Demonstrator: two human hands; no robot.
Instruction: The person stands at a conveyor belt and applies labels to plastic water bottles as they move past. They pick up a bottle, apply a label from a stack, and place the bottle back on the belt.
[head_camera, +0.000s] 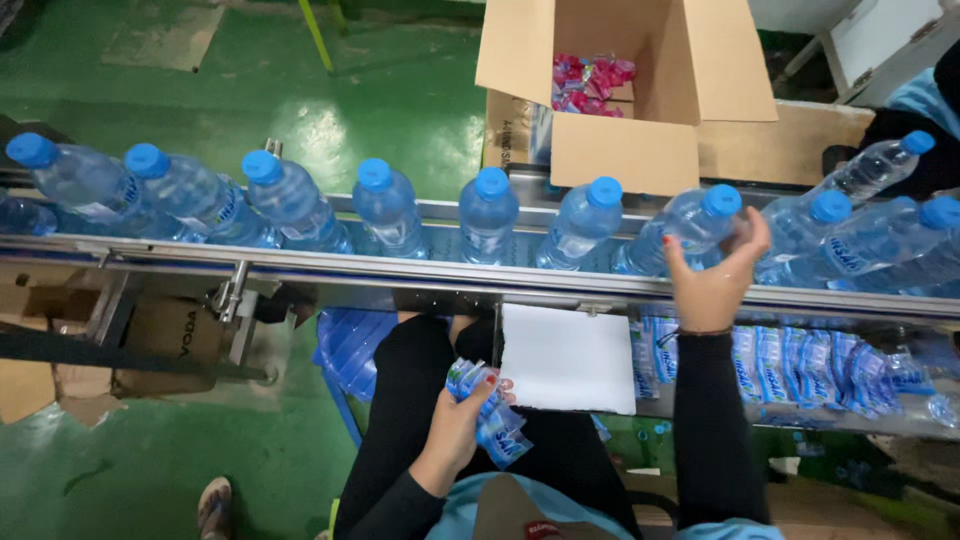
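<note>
Line: clear plastic water bottles with blue caps (290, 200) standing along the grey conveyor (300, 265) — most left of the hands already show labels.
Left hand (462, 425): clenched around a bundle of blue-and-white label sleeves (490, 415), over the lap.
Right hand (715, 280): fingers curled on one clear blue-capped bottle (690, 225) — apparently unlabelled.

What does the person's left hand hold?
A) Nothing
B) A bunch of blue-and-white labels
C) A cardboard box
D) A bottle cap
B: the left hand grips a bunch of blue-and-white labels above the lap, while the right hand reaches to a bottle on the conveyor.
</note>
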